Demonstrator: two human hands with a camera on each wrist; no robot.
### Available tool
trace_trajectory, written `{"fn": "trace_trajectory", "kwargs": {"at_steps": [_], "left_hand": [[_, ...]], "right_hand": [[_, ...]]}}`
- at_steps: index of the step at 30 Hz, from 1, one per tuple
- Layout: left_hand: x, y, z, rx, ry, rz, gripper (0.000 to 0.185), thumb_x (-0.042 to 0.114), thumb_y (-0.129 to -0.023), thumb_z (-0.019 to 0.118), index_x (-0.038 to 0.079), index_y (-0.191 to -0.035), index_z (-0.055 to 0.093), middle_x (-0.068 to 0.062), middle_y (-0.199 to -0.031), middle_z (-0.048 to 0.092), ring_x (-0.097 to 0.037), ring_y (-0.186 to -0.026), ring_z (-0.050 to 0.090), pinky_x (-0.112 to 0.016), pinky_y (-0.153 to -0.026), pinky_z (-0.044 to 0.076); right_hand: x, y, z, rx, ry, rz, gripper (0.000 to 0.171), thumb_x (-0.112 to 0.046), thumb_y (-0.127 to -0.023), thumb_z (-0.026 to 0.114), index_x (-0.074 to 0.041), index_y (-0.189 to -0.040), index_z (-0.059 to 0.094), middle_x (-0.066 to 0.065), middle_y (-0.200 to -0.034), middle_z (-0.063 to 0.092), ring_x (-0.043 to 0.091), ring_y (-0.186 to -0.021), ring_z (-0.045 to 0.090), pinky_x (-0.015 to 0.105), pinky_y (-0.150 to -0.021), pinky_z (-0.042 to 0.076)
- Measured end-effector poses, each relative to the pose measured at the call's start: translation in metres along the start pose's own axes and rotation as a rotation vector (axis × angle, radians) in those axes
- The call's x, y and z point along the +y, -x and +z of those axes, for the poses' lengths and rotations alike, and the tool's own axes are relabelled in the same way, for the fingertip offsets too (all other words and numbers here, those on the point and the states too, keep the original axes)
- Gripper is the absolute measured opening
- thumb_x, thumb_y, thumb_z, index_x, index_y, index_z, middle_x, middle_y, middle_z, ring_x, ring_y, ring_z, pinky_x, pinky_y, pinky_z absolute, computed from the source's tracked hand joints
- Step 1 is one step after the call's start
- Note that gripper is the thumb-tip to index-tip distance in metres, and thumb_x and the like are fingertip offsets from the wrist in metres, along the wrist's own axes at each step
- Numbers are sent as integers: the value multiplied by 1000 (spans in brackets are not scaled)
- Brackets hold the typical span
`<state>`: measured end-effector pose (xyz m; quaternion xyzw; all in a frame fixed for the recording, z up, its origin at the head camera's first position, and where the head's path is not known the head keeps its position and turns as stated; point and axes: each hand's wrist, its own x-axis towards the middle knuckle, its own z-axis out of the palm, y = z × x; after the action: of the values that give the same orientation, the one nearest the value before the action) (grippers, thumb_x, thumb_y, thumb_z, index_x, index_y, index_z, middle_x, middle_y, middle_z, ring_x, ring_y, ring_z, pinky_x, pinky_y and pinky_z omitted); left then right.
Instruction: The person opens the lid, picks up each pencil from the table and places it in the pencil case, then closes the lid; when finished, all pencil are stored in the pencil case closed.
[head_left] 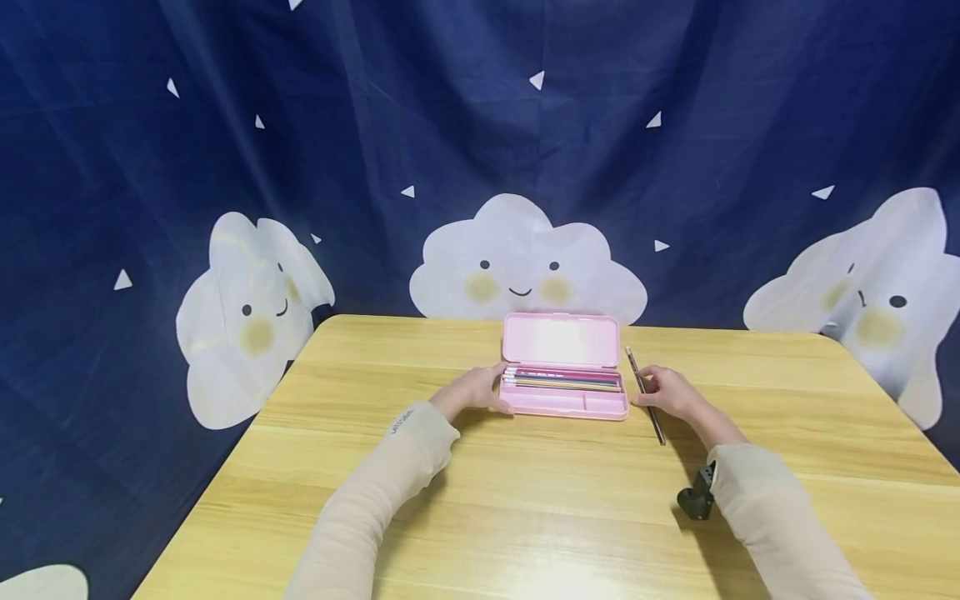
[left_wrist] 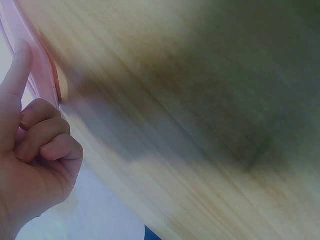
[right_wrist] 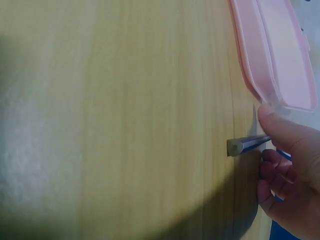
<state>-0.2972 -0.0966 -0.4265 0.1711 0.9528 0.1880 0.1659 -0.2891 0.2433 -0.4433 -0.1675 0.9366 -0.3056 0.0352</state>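
Pencil case (head_left: 564, 392), pink, open, lid raised toward the backdrop, at centre of the head view on the far half of the worktop (head_left: 525, 500). Left hand (head_left: 474, 390) at the case's left end, fingers curled against its side; in the left wrist view, left hand (left_wrist: 30, 150) at lower left of frame, index finger extended along the pink edge (left_wrist: 42, 75), other fingers folded, holding nothing else. Right hand (head_left: 670, 393) just right of the case, pinching a loose pencil (head_left: 645, 394) that lies on the worktop, running from near the lid's right corner down toward the lower right. In the right wrist view, right hand (right_wrist: 292, 170) at lower right of frame, thumb over the pencil (right_wrist: 247, 143), blunt end pointing to frame left, case (right_wrist: 275, 55) at upper right. Inside the case, a row of pencils (head_left: 562, 379) lying lengthwise, filling the rear compartment; front compartment too small to read. Small black object (head_left: 696, 498) beside the right sleeve, lower right. Behind the worktop, a dark blue backdrop (head_left: 450, 125) with white smiling clouds and small triangles.
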Motion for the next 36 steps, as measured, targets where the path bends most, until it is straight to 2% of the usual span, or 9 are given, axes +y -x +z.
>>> {"fn": "trace_trajectory", "kwargs": {"at_steps": [4,11,16,22,31,36], "left_hand": [[0,0,0,0,-3,-4,95,39,-72,76,9,-145,22,-18,-139,39,-29,-128,37,-36,-108,29],[-1,0,0,-10,6,-16,96,40,-72,75,9,-145,22,-18,-140,38,-28,-129,36,-37,-108,29],[-1,-1,-1,-10,24,-10,96,39,-71,76,10,-146,22,-18,-140,39,-28,-129,37,-37,-108,28],[-1,-1,-1,-14,28,-9,97,39,-71,76,11,-146,21,-18,-140,38,-28,-129,36,-37,-108,28],[-1,-1,0,-7,18,-8,97,39,-71,76,9,-145,22,-19,-139,39,-28,-128,38,-37,-108,29],[-1,-2,0,-7,18,-7,96,39,-71,76,9,-145,23,-19,-139,39,-29,-128,37,-37,-108,29]], "right_hand": [[-1,-1,0,-18,7,12,46,-8,-77,69,17,-110,48,13,-75,55,21,-68,51,33,-61,43],[0,1,-3,1,26,11,39,-2,-77,64,16,-107,48,15,-73,56,24,-67,52,34,-60,44],[0,1,-5,5,35,15,35,3,-79,59,18,-108,47,21,-77,58,29,-71,55,41,-65,47],[2,1,-9,98,34,1,36,5,-78,56,19,-110,47,22,-76,58,32,-71,56,47,-68,47],[0,-5,-13,247,22,-76,36,7,-79,55,14,-114,49,17,-75,55,28,-71,50,42,-68,42],[-8,-11,-10,260,-6,-123,35,9,-80,55,12,-115,51,14,-76,53,25,-71,47,37,-65,40]]}}
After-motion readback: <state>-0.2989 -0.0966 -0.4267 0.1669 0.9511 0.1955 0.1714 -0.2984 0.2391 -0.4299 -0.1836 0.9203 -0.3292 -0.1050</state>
